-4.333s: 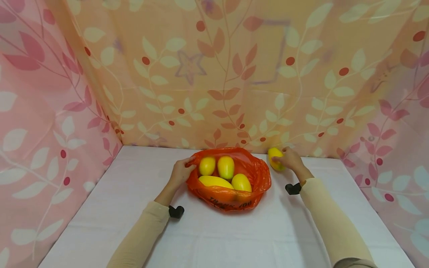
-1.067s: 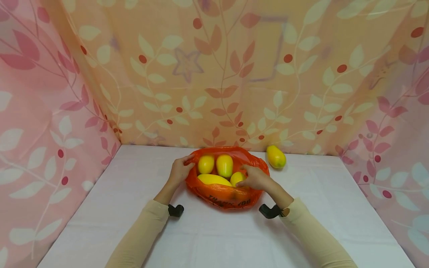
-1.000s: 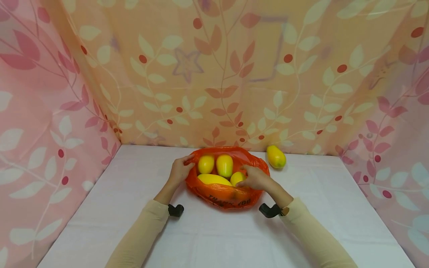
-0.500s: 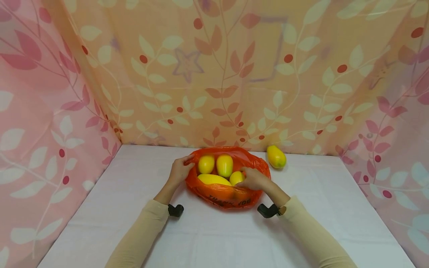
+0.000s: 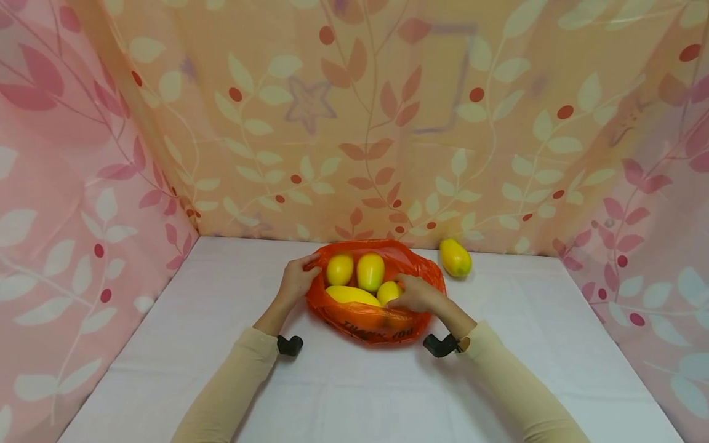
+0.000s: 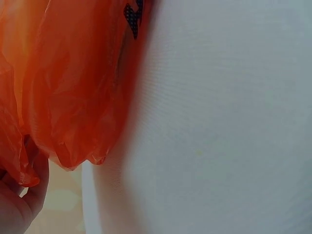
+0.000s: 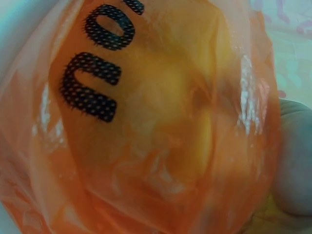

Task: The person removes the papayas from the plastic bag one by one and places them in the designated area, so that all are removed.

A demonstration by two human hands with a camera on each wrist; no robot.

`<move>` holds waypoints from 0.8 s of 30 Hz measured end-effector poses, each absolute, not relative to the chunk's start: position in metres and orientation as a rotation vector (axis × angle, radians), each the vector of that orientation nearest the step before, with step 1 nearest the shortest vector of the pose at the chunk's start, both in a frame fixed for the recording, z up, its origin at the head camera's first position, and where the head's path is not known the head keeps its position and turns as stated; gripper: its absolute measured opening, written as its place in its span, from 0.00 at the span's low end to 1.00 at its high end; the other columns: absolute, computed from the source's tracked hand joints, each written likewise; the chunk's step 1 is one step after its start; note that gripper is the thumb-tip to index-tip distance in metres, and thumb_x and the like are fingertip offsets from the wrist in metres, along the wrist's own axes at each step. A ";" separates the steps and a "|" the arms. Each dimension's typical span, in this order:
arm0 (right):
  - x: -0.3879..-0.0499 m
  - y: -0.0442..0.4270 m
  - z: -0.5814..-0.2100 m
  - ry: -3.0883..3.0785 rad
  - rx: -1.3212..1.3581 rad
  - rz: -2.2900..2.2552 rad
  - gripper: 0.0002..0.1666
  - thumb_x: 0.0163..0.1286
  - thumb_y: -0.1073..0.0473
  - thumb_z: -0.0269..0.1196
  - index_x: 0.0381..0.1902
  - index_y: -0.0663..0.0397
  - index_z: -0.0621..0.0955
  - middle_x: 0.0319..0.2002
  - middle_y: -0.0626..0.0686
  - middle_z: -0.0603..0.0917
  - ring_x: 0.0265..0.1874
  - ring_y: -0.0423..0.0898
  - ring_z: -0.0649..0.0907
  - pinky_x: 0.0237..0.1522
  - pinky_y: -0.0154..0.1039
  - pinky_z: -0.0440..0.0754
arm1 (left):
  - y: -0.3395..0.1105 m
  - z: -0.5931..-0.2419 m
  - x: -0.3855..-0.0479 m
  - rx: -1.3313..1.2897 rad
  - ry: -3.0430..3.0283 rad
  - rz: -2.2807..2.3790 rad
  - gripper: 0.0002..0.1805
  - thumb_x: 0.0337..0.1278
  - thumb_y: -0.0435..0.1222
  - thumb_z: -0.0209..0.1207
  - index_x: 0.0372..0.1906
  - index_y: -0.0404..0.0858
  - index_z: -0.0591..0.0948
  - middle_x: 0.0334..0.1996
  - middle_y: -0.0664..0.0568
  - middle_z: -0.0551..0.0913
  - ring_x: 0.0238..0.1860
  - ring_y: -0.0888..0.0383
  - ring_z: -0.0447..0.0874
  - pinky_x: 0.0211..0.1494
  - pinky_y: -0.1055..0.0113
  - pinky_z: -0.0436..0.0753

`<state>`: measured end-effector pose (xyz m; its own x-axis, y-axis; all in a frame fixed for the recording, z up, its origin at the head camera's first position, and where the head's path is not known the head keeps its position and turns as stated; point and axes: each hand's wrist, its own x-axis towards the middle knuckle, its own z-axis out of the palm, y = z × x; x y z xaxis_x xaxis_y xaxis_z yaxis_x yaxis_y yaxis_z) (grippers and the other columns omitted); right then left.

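An orange-red plastic bag with black lettering sits on the table, its mouth spread wide. Inside lie two upright yellow mangoes, left and middle, and a long yellow fruit. My left hand pinches the bag's left rim; in the left wrist view the film passes between thumb and fingers. Reaching into the bag's right side, my right hand holds another mango, partly hidden by the fingers. In the right wrist view the bag film covers most of the picture.
Another yellow mango lies outside the bag, on the table's back right. White cloth covers the table. Floral curtains stand behind and at both sides.
Since the oldest frame, my right hand has let go of the fruit at the back right and moved left into the bag, onto a mango. Lately it shifts only slightly left.
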<state>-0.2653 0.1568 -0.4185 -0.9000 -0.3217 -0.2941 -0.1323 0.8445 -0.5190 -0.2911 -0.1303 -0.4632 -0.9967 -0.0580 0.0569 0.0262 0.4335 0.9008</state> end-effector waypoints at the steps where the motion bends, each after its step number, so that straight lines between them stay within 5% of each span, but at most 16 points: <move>1: -0.265 0.157 -0.418 2.650 -0.344 -0.705 0.41 0.57 0.46 0.71 0.65 0.57 0.72 0.60 0.60 0.78 0.56 0.55 0.78 0.64 0.58 0.74 | -0.130 -0.463 -0.291 0.031 -2.594 -1.628 0.23 0.62 0.33 0.58 0.62 0.36 0.78 0.63 0.39 0.76 0.69 0.43 0.68 0.72 0.50 0.68; 24: -0.266 0.157 -0.416 2.693 -0.359 -0.687 0.41 0.55 0.48 0.74 0.63 0.54 0.72 0.59 0.58 0.79 0.55 0.54 0.78 0.62 0.56 0.76 | -0.127 -0.457 -0.294 0.042 -2.570 -1.658 0.22 0.61 0.33 0.59 0.61 0.37 0.79 0.62 0.39 0.77 0.68 0.44 0.69 0.72 0.51 0.68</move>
